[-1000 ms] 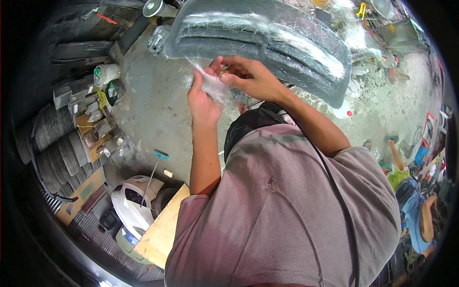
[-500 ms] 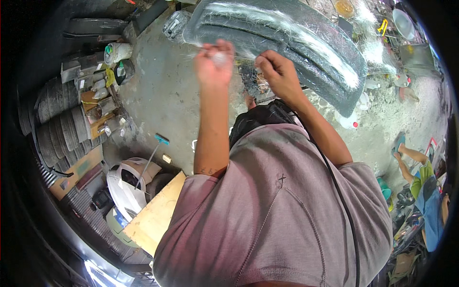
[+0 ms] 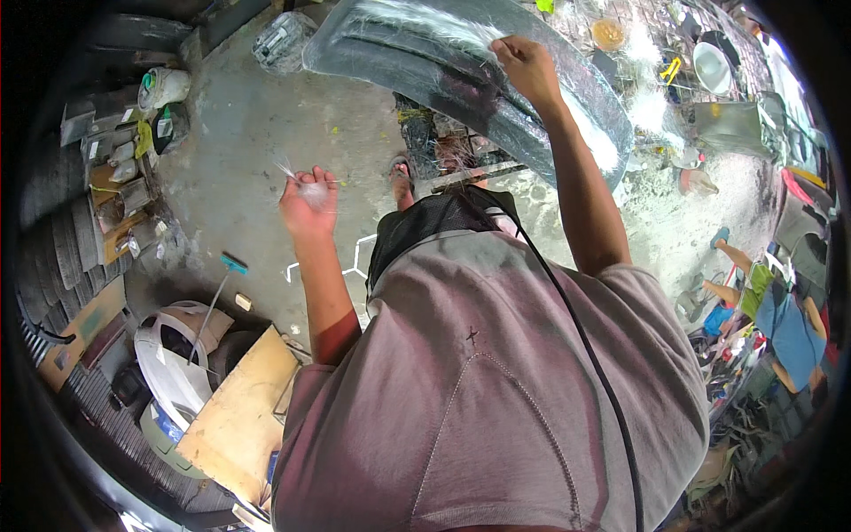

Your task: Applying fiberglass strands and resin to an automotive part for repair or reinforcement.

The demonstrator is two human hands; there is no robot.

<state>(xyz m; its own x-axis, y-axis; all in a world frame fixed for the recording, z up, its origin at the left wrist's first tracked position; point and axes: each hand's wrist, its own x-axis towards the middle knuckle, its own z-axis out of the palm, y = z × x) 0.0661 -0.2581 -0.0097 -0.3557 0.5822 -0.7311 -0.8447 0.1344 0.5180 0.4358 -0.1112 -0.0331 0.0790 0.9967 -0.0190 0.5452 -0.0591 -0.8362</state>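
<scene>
A long dark panel (image 3: 399, 66) with moulded grooves and a glossy surface lies ahead of me. White glass-like fibre strands (image 3: 596, 146) run along its far side in a loose band. My right hand (image 3: 530, 71) reaches over the panel, thumb and fingers pinched at the band's strands. Out to the left, well away from the panel, my left hand (image 3: 308, 211) is turned palm up with fingers curled. It cradles a tuft of white fibres (image 3: 312, 192), and a few strands stick up past the fingers.
A plastic-wrapped block (image 3: 284, 42) sits left of the panel. Tyres (image 3: 66, 239), a white bucket (image 3: 166, 87) and a plywood board (image 3: 235, 412) line the left. A blue-headed brush (image 3: 234, 263) lies there. At right are a pale bowl (image 3: 712, 68) and another person (image 3: 780, 324).
My left hand has moved left and back, away from the panel, with the fibre tuft. My right hand has moved forward from the panel's near edge onto the fibre band.
</scene>
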